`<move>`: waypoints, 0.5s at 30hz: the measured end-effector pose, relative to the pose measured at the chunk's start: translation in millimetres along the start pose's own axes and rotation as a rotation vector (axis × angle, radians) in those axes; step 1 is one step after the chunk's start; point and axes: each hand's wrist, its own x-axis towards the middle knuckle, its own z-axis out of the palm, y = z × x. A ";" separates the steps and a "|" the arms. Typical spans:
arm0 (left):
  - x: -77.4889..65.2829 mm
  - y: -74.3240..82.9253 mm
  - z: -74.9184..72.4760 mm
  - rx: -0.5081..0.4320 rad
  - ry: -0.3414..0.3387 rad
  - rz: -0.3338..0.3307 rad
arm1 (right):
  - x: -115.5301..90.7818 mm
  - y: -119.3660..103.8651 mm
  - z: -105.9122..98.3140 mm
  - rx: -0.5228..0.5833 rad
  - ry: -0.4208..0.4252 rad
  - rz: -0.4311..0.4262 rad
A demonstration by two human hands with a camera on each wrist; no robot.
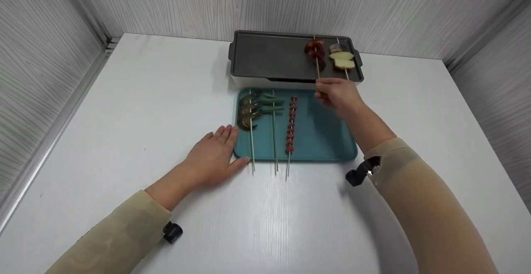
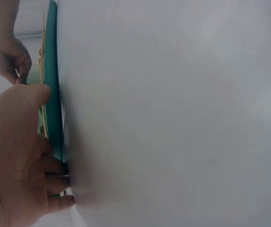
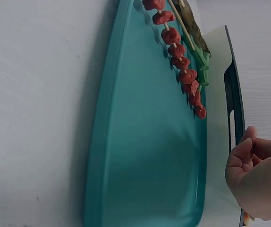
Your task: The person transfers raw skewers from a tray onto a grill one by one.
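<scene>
A skewer of dark red pieces is held by its stick in the right hand, the near end pinched between thumb and fingers. The pieces are seen over the right part of a dark griddle; whether they are pressed against its surface cannot be told. Just to their right, a skewer of pale slices is laid on the same griddle, its stick pointed back over the near edge.

The left hand is kept well apart from the right — palm down, fingers extended, nothing grasped. The near left part of a teal tray is touched by its fingers and thumb, and in the left wrist view its fingertips are seen against the tray's side, by the tabletop.

Three more skewers are borne by the tray, which is set just in front of the griddle. At the left, curled brown pieces are threaded on one stick; beside them, green stalks are carried crosswise on another; then comes a row of small red pieces. All three sticks are projected past the near rim, above the white table.
</scene>
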 end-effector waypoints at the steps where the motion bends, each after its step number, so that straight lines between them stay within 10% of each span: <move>1: 0.2 0.0 0.1 -0.001 0.000 -0.001 | -0.3 0.3 -0.1 0.007 -0.004 -0.001; 15: 2.2 -1.8 -0.6 0.008 -0.002 -0.001 | -20.5 9.8 -5.1 0.044 -0.083 0.093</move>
